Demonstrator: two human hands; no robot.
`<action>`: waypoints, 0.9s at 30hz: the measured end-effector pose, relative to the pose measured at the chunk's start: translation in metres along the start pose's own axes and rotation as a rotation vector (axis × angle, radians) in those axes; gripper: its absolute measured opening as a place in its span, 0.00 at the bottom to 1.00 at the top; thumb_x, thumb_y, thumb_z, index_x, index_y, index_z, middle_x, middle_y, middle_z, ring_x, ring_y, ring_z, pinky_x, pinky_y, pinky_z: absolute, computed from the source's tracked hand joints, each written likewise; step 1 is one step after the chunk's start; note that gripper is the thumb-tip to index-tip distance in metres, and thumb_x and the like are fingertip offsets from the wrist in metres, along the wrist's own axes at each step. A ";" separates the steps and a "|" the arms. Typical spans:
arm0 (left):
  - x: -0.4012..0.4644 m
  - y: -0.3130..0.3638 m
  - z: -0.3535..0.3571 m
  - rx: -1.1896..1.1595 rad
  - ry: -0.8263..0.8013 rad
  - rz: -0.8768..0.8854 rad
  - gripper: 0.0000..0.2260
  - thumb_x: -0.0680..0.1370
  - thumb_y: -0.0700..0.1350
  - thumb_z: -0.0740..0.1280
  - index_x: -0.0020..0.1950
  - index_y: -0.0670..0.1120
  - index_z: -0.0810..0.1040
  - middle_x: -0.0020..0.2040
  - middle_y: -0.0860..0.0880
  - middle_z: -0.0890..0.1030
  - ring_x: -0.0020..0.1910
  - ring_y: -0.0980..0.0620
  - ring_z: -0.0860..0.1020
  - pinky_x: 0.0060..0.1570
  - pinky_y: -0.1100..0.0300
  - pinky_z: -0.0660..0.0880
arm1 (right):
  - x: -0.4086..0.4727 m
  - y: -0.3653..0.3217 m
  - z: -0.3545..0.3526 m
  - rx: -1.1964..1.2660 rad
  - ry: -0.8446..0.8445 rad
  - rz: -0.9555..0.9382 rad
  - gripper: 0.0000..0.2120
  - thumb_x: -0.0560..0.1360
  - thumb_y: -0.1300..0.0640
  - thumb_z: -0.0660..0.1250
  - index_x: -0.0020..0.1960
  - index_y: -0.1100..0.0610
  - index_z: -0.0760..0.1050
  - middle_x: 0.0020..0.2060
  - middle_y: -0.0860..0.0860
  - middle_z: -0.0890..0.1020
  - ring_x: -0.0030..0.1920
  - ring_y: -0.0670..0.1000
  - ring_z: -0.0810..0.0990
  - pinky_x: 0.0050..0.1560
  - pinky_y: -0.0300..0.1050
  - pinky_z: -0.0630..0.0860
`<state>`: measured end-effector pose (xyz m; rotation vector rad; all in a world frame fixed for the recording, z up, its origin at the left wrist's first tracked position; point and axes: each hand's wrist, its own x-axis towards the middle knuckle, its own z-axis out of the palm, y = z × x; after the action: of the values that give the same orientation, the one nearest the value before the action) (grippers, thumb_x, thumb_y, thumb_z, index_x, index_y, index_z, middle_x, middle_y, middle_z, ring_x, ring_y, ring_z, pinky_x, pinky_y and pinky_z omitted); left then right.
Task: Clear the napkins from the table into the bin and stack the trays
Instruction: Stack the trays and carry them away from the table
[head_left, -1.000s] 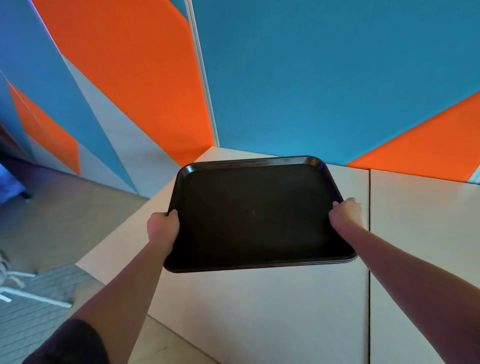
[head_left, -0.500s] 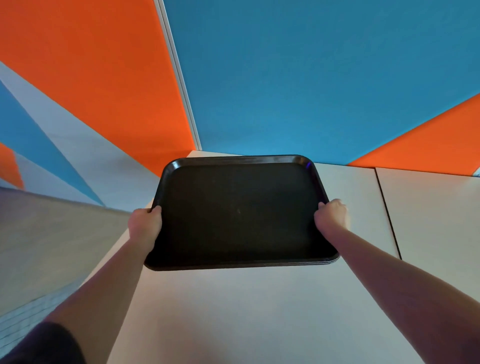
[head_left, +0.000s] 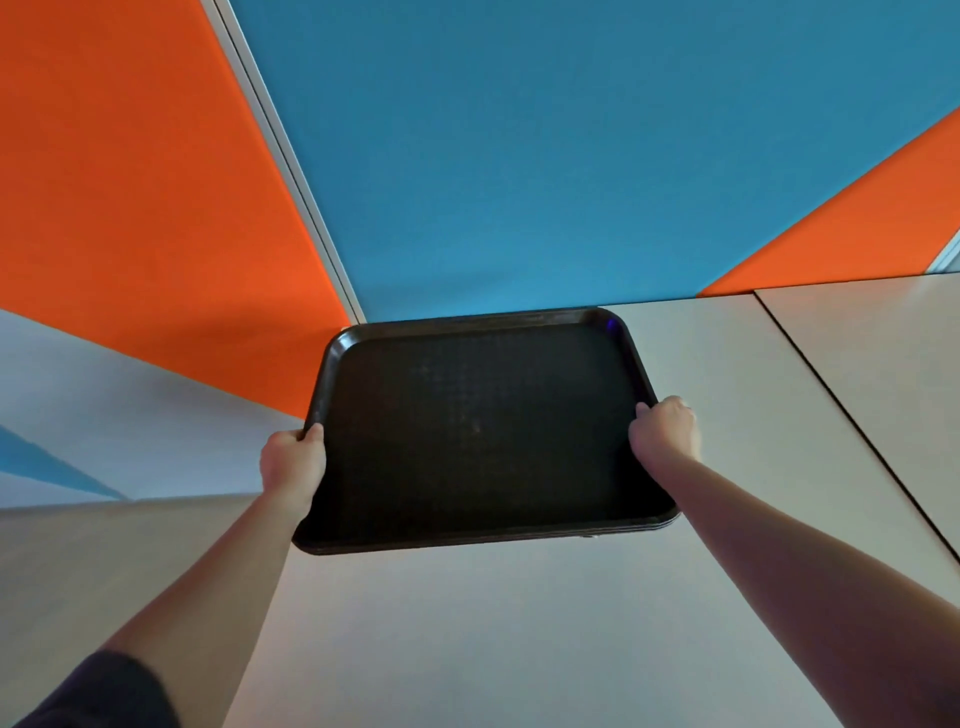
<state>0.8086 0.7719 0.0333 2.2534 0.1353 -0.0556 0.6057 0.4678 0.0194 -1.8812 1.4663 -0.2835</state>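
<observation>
A stack of dark brown trays (head_left: 483, 431) is held over the far left corner of the pale table (head_left: 519, 623); layered rims show at its near right corner. My left hand (head_left: 292, 460) grips the stack's left edge, thumb over the rim. My right hand (head_left: 665, 428) grips the right edge the same way. The top tray is empty. No napkins or bin are in view. I cannot tell whether the stack touches the table.
Blue and orange wall panels (head_left: 519, 156) rise right behind the table's far edge. A seam (head_left: 852, 410) separates this table from a second one on the right. The table's left edge drops to the floor (head_left: 104, 561).
The trays have moved farther forward toward the wall corner, both hands keeping their grip. The view has swung so the floor on the left shows less.
</observation>
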 end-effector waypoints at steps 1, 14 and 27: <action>0.010 -0.002 0.003 0.000 -0.010 -0.001 0.15 0.78 0.47 0.62 0.52 0.35 0.79 0.50 0.35 0.80 0.51 0.36 0.77 0.49 0.50 0.72 | 0.002 -0.004 0.007 -0.002 0.007 0.001 0.17 0.79 0.57 0.57 0.62 0.70 0.66 0.61 0.66 0.72 0.62 0.65 0.72 0.58 0.54 0.71; 0.126 -0.035 0.057 0.051 -0.078 0.031 0.16 0.79 0.47 0.60 0.52 0.35 0.79 0.48 0.36 0.80 0.48 0.37 0.77 0.48 0.47 0.73 | 0.054 -0.039 0.106 -0.044 0.020 0.032 0.19 0.80 0.57 0.57 0.63 0.71 0.65 0.62 0.68 0.71 0.63 0.65 0.71 0.61 0.53 0.69; 0.168 -0.036 0.091 0.133 -0.072 0.029 0.17 0.79 0.49 0.61 0.56 0.35 0.78 0.51 0.35 0.79 0.51 0.34 0.77 0.52 0.43 0.74 | 0.082 -0.051 0.130 -0.111 0.027 0.026 0.19 0.80 0.56 0.55 0.64 0.70 0.64 0.63 0.66 0.70 0.62 0.65 0.71 0.59 0.54 0.70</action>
<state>0.9722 0.7372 -0.0668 2.3825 0.0612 -0.1339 0.7453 0.4506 -0.0610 -1.9519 1.5518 -0.2204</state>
